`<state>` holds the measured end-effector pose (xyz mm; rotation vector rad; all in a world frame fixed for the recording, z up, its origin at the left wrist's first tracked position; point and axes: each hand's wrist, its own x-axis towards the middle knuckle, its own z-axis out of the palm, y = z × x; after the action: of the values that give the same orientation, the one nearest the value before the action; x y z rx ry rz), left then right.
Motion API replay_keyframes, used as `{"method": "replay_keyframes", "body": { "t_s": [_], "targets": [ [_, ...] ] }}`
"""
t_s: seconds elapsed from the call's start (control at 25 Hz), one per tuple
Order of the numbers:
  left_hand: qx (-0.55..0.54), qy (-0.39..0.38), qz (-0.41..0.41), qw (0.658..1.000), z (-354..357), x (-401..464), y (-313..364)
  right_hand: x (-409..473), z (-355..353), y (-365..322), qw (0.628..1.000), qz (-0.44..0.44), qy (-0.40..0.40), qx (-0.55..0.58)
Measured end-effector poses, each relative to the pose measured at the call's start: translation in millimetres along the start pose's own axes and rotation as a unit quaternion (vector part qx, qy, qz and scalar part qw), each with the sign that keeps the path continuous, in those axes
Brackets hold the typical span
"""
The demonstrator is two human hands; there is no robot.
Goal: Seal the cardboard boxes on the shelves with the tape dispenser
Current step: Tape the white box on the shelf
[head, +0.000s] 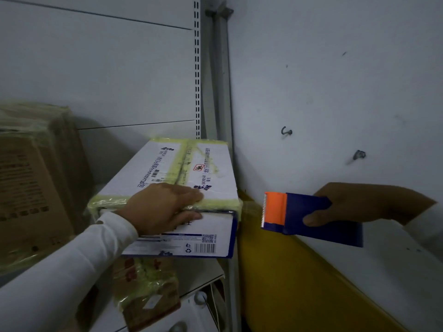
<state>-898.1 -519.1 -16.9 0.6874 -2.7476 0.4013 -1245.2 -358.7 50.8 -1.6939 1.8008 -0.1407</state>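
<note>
1. Our left hand point(165, 207) lies flat, fingers straight, pressing the front top edge of the white box point(189, 178) on the shelf point(206, 279).
2. Our right hand point(359, 204) is clamped on the blue tape dispenser point(311, 215), held just right of the box; a clear strip of tape point(251, 209) seems to run from the box corner to its orange cutter.
3. We judge the box stiff but light, so bracing it stops sliding; the serrated blade wants care.
4. A brown box point(31, 188) stands left, and the wall point(335, 92) crowds the dispenser's pull.
</note>
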Motion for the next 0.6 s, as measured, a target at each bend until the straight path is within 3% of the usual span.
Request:
{"method": "replay_keyframes", "body": {
  "t_s": [0.24, 0.32, 0.4, 0.52, 0.6],
  "targets": [
    [-0.017, -0.012, -0.008, 1.0, -1, 2, 3, 42, 20, -26, 0.988, 0.034, 0.074, -0.13],
    [-0.019, -0.021, -0.015, 0.999, -2, 2, 2, 50, 29, -26, 0.951, 0.046, 0.148, -0.269],
    [-0.026, -0.028, -0.023, 0.999, -6, -1, 3, 54, 41, -14, 0.911, 0.076, 0.173, -0.366],
    [-0.024, -0.062, -0.079, 0.995, -16, -6, 7, 56, 55, 16, 0.946, 0.121, 0.147, -0.262],
    [0.013, -0.06, -0.132, 0.989, -20, 5, 26, 56, 54, 22, 0.955, 0.104, 0.196, -0.198]
  ]
}}
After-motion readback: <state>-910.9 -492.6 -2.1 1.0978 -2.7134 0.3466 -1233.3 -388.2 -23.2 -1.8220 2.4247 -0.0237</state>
